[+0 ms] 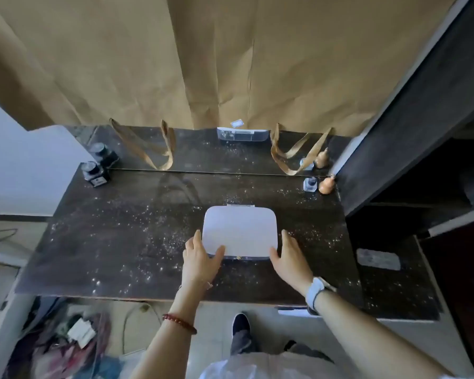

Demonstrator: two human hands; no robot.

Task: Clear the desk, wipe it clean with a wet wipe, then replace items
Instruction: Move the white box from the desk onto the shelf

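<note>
Backdrop: brown kraft paper (230,58) hangs across the rear, above a mirror strip (203,151) that reflects the worktop's rear edge; two paper loop handles hang down over it.
Worktop: dark wooden worktop (126,242), speckled all over with pale crumbs or dust.
Far left, rear corner: dark ink bottle (95,175) with a black cap, upright against the mirror, its reflection just behind it.
Floor, lower left: cluttered bag or bin of mixed items (69,343), blurred; a cable loops beside it.
Left hand (200,258): fingers straight along the left side of the box, thumb laid on its near left corner; grip is open, pressing rather than curled. A red bead bracelet (179,322) sits on the forearm.
Centre: white-lidded clear plastic box (240,231), lid closed, flat on the worktop between both hands, a latch at its near edge.
Right hand (289,259): fingers straight along the right side of the box, thumb at the near right corner; grip likewise open. A pale wristwatch (316,292) is on the wrist.
Right, rear corner: small clear glass bottle (310,184), touching or just beside a tan gourd-shaped ornament (327,184).
Far right: dark shelving unit (422,127); a grey rectangular pad (378,259) lies on the lower side surface.
</note>
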